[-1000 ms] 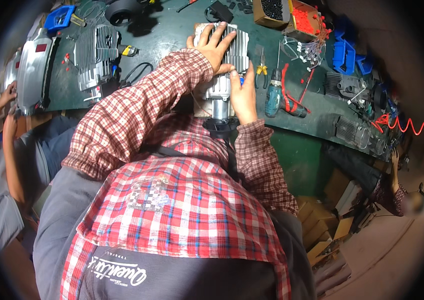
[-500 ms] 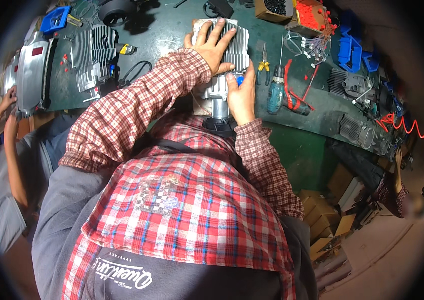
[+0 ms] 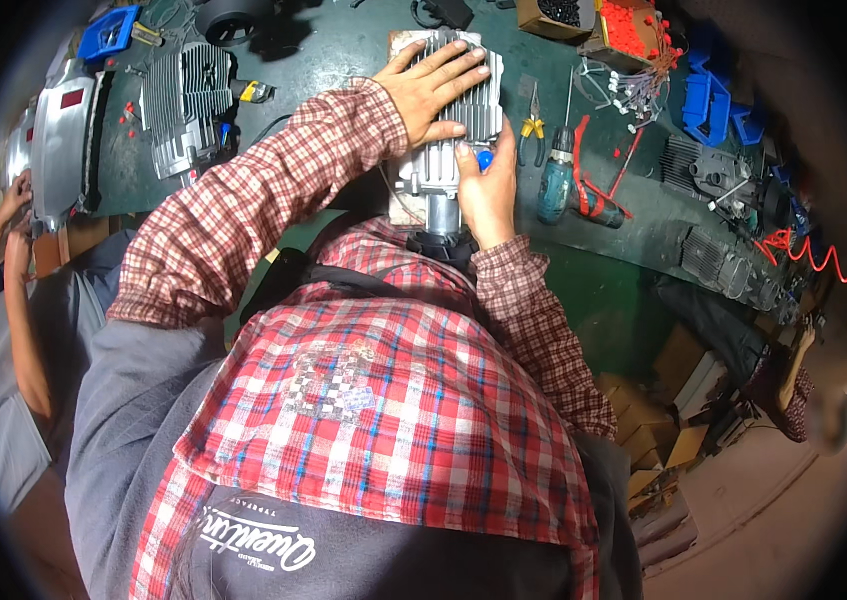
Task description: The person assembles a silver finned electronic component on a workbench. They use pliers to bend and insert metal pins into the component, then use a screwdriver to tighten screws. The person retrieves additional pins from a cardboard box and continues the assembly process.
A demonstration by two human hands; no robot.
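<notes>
Resting at far left: a long silver housing [image 3: 62, 150], touched at its edge by a co-worker's hand [image 3: 16, 195].
Grey casting [image 3: 179, 100], upper left: laid on the green bench [image 3: 329, 60].
Left hand [image 3: 424, 102], upper centre: laid flat, fingers spread wide across the fins; nothing is enclosed by it.
Finned unit [image 3: 486, 115], upper centre: placed beneath the left hand, its silver cylinder [image 3: 442, 212] pointed down the frame.
Step in hand: the unit is apparently being steadied while its right side is attended to.
Right hand [image 3: 491, 200], just right of centre: set narrow against the unit's lower right side, a blue piece [image 3: 485, 160] seen between thumb and forefinger; whether it is gripped cannot be told.
Next move: steady left-hand pressure and careful fingering beside the blue piece would seem to be called for.
Pliers [image 3: 534, 130] and drill [image 3: 556, 180], right of centre: left unheld.
</notes>
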